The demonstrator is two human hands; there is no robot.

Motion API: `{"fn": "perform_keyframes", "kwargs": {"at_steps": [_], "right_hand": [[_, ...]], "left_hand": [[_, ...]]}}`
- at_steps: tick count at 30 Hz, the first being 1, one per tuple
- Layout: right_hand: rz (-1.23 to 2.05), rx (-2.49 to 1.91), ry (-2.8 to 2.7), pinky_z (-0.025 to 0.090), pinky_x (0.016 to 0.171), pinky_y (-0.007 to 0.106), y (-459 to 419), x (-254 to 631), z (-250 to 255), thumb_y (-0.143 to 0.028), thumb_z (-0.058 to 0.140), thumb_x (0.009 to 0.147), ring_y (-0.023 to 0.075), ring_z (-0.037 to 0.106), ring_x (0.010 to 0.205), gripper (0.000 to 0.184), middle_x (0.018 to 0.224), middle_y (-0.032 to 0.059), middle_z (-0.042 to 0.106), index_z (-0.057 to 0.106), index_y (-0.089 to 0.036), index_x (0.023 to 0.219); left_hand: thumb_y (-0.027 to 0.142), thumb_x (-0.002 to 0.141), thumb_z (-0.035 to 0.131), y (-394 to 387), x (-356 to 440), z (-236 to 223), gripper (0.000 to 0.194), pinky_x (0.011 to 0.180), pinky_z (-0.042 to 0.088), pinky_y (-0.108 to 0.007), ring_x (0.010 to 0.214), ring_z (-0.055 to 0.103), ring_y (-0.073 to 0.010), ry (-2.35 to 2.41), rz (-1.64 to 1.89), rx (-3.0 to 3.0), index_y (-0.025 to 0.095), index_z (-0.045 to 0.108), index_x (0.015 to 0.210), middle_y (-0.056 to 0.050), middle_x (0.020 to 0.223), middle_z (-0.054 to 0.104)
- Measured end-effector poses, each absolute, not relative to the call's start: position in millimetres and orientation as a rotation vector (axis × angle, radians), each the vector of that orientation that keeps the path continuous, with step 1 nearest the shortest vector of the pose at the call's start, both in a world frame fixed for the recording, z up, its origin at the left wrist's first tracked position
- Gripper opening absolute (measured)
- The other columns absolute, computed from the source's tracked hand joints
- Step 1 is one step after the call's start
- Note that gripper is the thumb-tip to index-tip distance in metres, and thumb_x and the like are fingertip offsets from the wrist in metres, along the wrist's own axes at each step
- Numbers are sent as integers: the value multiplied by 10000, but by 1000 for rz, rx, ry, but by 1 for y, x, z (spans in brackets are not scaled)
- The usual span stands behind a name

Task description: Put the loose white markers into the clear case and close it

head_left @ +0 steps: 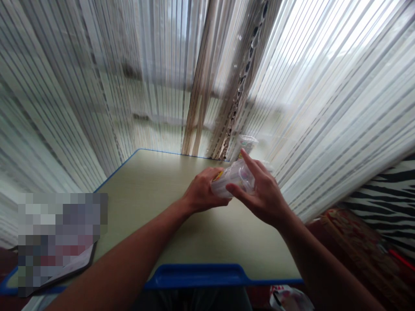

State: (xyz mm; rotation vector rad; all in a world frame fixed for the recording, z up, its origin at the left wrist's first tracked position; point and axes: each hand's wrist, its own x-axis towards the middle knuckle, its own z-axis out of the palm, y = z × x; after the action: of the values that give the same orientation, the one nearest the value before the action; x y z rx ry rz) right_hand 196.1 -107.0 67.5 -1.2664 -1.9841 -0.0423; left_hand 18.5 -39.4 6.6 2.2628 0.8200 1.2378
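A clear plastic jar [231,179] with a bit of yellow label is tilted in the air over the table. My left hand [204,190] wraps round its left end, fingers closed on it. At the right end, my right hand [264,190] grips the jar, its thumb lying along the near side and its index finger stretched over the top. The other fingers of that hand are mostly hidden. Just behind the hands, near the table's far edge, stands a second clear plastic container [248,141], partly covered by the right hand.
The pale table top [155,181] has a blue rim with a raised blue ledge [199,274] at the front. A blurred-out flat device [65,246] lies at the left. Striped string curtains [155,86] hang behind. Lower right are a plastic bag [290,299] and zebra-patterned cloth [385,203].
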Motion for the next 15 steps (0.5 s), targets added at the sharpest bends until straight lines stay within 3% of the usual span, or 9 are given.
{"fn": "perform_keyframes", "kwargs": {"at_steps": [4,8,15], "right_hand": [[-87,-1316,-2049,491,957,488,-104,199,70,-584,745,751,333,597,1076,997,1228,144,595,303,-216,1564],[-87,-1283,-2097,502,936,482,-98,204,73,-545,756,750,329,610,1057,967,1224,143,600,327,-218,1553],[121,-1092,-2114,508,927,459,-79,220,79,-446,779,743,315,631,1047,841,1237,124,627,446,-213,1479]], "left_hand": [[316,566,812,-41,19,7,638,843,515,-386,950,634,-265,841,1241,2238,196,604,1157,-65,1040,668],[336,596,808,-42,20,6,629,834,510,-386,942,622,-261,869,1257,2255,174,599,1167,-78,1050,660],[570,593,826,-39,20,8,725,831,500,-402,946,602,-265,905,1235,2282,182,557,1144,-93,1086,632]]}}
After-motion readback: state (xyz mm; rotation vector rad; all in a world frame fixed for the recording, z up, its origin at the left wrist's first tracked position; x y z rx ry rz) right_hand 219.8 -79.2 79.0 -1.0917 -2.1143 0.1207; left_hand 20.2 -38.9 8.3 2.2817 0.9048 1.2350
